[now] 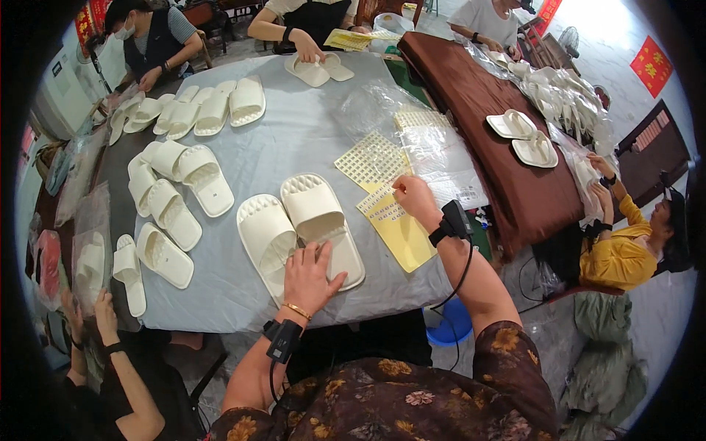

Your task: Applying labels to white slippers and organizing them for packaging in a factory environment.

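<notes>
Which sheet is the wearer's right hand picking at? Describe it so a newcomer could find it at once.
On the round grey-covered table, look just right of the cream slipper pair under the left hand. The yellow sticker sheet lies there, its top corner under the right hand. Unlike the paler gridded sheet above it, its lower half is bare yellow.

Two cream slippers point(298, 228) lie side by side before the person, heels nearest. To the left, six more slippers point(170, 213) spread across the grey counter point(294, 132), and a row of about eight slippers point(198, 110) runs along the far left edge, though the overlap makes that count unsure. Two far slippers point(318, 70) sit under another worker's hand. Two slippers point(523, 136) rest on the brown counter point(471, 95). Two yellow sticker sheets point(386, 198) lie near the right side.
</notes>
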A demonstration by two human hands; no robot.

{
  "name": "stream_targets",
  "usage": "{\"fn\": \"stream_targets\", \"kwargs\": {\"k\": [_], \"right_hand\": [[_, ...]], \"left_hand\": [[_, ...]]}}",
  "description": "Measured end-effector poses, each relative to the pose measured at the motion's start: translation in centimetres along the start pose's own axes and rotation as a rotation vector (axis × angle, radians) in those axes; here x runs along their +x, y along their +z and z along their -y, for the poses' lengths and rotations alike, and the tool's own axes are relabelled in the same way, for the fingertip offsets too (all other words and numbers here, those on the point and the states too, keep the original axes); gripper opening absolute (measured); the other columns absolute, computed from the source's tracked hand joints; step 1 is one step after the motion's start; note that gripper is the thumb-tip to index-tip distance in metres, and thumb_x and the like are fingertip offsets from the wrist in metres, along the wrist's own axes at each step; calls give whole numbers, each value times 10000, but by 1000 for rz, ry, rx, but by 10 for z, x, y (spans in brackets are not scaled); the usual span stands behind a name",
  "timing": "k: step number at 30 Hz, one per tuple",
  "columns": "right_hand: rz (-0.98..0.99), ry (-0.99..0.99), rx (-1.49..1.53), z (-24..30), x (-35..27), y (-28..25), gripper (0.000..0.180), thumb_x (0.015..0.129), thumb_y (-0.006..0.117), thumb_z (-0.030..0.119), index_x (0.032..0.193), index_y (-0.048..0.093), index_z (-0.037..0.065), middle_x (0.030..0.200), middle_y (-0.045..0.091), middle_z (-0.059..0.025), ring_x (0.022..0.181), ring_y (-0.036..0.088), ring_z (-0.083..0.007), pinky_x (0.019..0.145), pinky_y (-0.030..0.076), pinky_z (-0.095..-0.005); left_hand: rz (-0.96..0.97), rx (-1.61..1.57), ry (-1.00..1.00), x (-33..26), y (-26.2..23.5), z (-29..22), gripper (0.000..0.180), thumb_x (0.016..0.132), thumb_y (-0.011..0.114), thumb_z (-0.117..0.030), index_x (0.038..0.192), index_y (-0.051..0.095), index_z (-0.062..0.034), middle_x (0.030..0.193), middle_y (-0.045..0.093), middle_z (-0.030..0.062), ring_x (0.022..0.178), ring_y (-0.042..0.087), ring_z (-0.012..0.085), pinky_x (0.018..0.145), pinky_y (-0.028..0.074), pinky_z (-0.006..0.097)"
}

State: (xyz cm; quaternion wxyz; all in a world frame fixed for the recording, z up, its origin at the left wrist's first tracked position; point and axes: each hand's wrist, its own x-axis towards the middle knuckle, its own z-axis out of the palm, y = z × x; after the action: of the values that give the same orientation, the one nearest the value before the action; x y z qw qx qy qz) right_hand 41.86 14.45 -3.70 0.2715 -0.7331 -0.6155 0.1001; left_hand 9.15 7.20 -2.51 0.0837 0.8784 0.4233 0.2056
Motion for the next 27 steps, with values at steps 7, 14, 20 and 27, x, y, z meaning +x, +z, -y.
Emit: {"fn": "stream_targets", "kwargs": {"k": [7, 14, 20, 27], "right_hand": [[25, -83, 0, 22, 17, 3, 142, 824, 604, 85, 931, 683, 36, 916, 661, -174, 877, 645, -352, 783, 517, -430], [114, -65, 132, 15, 2, -13, 127, 812, 647, 82, 896, 685, -6, 844, 676, -178, 823, 661, -342, 731, 524, -407], [98, -90, 87, 4, -37, -30, 111, 815, 637, 74, 880, 688, 1, 828, 676, -177, 783, 659, -339, 704, 521, -412], [101, -120, 50, 18, -57, -27, 99, 821, 631, 74, 876, 694, 21, 861, 670, -176, 797, 642, -354, 715, 515, -423]], "left_hand": [[23, -26, -12, 1, -2, -1, 646, 790, 687, -431, 1314, 549, -80, 1179, 510, 130, 1065, 489, 317, 917, 392, 442], [20, -20, -12, 1, 0, -1, 637, 791, 684, -426, 1315, 550, -91, 1183, 507, 127, 1066, 486, 318, 926, 386, 440], [37, 1, -25, 1, 0, 0, 644, 785, 690, -436, 1314, 554, -96, 1208, 508, 123, 1078, 490, 313, 948, 387, 439], [16, 14, -24, 0, 0, 0, 658, 777, 699, -441, 1316, 552, -95, 1223, 515, 120, 1082, 500, 306, 959, 392, 437]]}}
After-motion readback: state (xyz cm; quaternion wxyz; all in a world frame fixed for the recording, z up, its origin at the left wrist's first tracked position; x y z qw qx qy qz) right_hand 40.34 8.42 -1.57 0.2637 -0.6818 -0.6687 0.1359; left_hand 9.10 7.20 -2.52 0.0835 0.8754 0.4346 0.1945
